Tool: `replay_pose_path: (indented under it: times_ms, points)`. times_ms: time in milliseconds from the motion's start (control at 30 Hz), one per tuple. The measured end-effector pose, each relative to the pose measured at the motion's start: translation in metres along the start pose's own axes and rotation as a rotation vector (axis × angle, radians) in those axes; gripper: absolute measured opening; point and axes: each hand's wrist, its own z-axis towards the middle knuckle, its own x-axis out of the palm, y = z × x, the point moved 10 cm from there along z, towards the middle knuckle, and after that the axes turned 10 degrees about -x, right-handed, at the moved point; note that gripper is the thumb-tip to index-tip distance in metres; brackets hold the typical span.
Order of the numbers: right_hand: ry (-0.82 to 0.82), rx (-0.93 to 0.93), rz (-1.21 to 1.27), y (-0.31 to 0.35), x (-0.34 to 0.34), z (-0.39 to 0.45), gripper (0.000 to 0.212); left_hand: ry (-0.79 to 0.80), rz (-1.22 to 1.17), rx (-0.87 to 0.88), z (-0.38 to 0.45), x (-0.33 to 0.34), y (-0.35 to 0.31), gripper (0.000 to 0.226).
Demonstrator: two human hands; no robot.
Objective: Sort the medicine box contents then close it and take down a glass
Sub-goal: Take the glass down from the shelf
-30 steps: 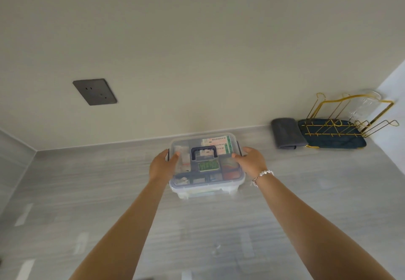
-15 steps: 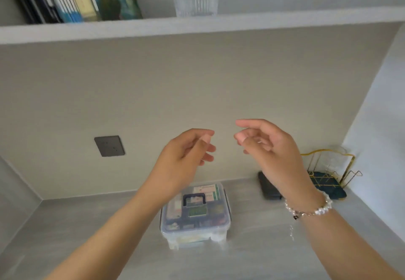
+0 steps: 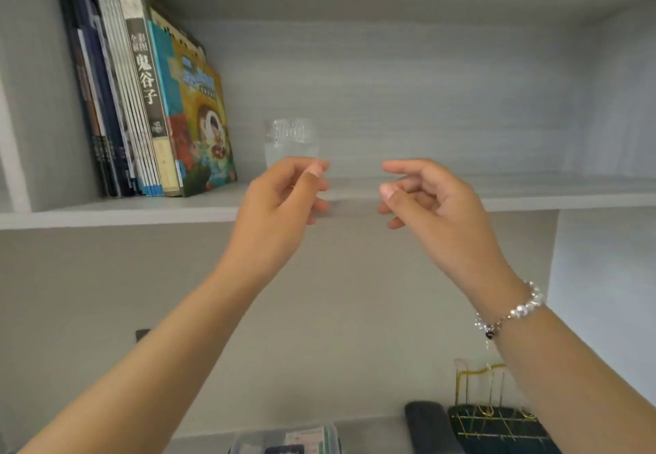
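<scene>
A clear ribbed glass (image 3: 290, 140) stands upright on the grey shelf (image 3: 532, 198), right of the books. My left hand (image 3: 284, 201) is raised just below and in front of the glass, fingers loosely curled, holding nothing. My right hand (image 3: 429, 205), with a bead bracelet on its wrist, hovers at the shelf's front edge to the right of the glass, fingers apart and empty. The clear medicine box (image 3: 291, 439) with its lid on sits on the counter at the bottom edge, only its far part visible.
A row of upright books (image 3: 149, 98) fills the shelf's left end. On the counter at the lower right are a dark folded cloth (image 3: 429, 425) and a gold wire rack (image 3: 490, 407) on a dark mat. A wall socket (image 3: 142, 334) peeks out behind my left forearm.
Both hands let go of the closed box on the counter and rose to shelf height. The view tilted up, bringing the glass and books fully into sight.
</scene>
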Motion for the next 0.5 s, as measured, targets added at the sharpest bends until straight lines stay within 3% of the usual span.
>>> replay_pose_path:
  times_ms: [133, 267, 400, 500]
  points:
    - [0.029, 0.034, -0.023, -0.018, 0.014, 0.029, 0.019, -0.212, 0.137, 0.010, 0.032, -0.023, 0.003, 0.013]
    - [0.065, 0.061, -0.036, -0.032, 0.035, 0.063, 0.024, -0.314, 0.227, -0.085, 0.059, -0.040, 0.015, 0.042]
    - [0.171, 0.136, -0.150, -0.052, 0.067, 0.095, 0.049, -0.208, 0.307, -0.265, 0.091, -0.043, 0.028, 0.070]
    - [0.297, 0.258, -0.130, -0.070, 0.095, 0.104, 0.062, 0.024, 0.150, -0.421, 0.105, -0.033, 0.047, 0.065]
